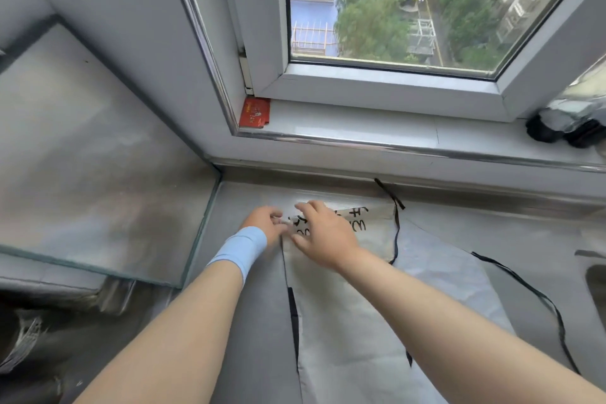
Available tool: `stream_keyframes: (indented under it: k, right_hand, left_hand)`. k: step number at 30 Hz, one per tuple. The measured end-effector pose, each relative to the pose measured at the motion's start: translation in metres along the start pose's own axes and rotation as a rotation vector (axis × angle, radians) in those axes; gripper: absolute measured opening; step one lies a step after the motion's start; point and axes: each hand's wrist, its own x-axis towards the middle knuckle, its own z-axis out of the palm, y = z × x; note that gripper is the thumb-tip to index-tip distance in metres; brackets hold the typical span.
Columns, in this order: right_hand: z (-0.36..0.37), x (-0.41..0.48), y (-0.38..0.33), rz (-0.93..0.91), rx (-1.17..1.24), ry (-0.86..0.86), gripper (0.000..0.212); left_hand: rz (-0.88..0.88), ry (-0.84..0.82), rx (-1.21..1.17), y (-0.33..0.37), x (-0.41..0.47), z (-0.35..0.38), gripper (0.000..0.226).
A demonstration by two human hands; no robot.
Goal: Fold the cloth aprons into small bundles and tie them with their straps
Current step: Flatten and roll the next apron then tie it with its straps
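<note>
Forearms first, both stretched out over the apron [344, 321], which lay flat along the middle of the worktop [511, 233] with its printed top end near the back edge. Right grip [323, 233] was open, fingers spread on the print, I'd guess to pin the cloth so it wouldn't slide. Left grip [262, 223] had its fingers curled at the apron's top left corner, but it was too blurry to tell if it pinched anything. Black straps [397, 229] trailed loose toward the right edge, so nothing was bundled or tied yet, I reckon.
</note>
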Motion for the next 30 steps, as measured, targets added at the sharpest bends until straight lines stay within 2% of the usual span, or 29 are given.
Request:
stream_keyframes:
  k: [2, 4, 6, 8, 9, 12, 16, 20, 23, 26, 30]
  right_hand:
    - [0.003, 0.014, -0.008, 0.091, 0.099, -0.055, 0.06]
    - [0.0, 0.028, -0.01, 0.127, 0.145, -0.094, 0.053]
    - [-0.005, 0.039, -0.01, 0.136, 0.183, -0.127, 0.035]
    - [-0.008, 0.046, -0.009, 0.176, 0.24, -0.14, 0.02]
    - [-0.009, 0.048, -0.009, 0.201, 0.268, -0.135, 0.015]
    - [-0.014, 0.053, -0.011, 0.273, 0.335, -0.091, 0.011]
    - [-0.014, 0.059, -0.014, 0.344, 0.389, -0.038, 0.012]
    - [-0.01, 0.055, -0.02, 0.267, 0.365, -0.024, 0.015]
    - [-0.012, 0.048, -0.018, 0.18, 0.347, -0.096, 0.033]
    - [-0.018, 0.046, -0.012, 0.239, 0.451, -0.11, 0.017]
    - [-0.025, 0.048, -0.01, 0.282, 0.447, -0.05, 0.014]
  left_hand:
    - [0.009, 0.022, -0.15, -0.006, 0.005, 0.001, 0.018]
    - [0.013, 0.042, -0.266, -0.009, 0.006, 0.001, 0.005]
    - [-0.031, 0.008, -0.466, -0.012, 0.005, 0.002, 0.006]
    - [-0.129, -0.134, -0.704, -0.009, -0.002, 0.002, 0.019]
    - [-0.151, -0.2, -0.747, -0.008, -0.005, 0.002, 0.023]
    - [-0.069, -0.29, -0.552, -0.01, -0.008, 0.007, 0.007]
    - [-0.08, -0.29, -0.509, -0.012, -0.006, 0.005, 0.016]
    - [-0.079, -0.202, -0.446, -0.007, -0.001, -0.002, 0.018]
    - [-0.015, -0.129, -0.408, 0.0, -0.003, -0.005, 0.023]
    - [0.055, -0.119, -0.336, 0.0, -0.006, -0.002, 0.017]
    - [0.071, -0.167, -0.28, -0.002, -0.009, 0.001, 0.029]
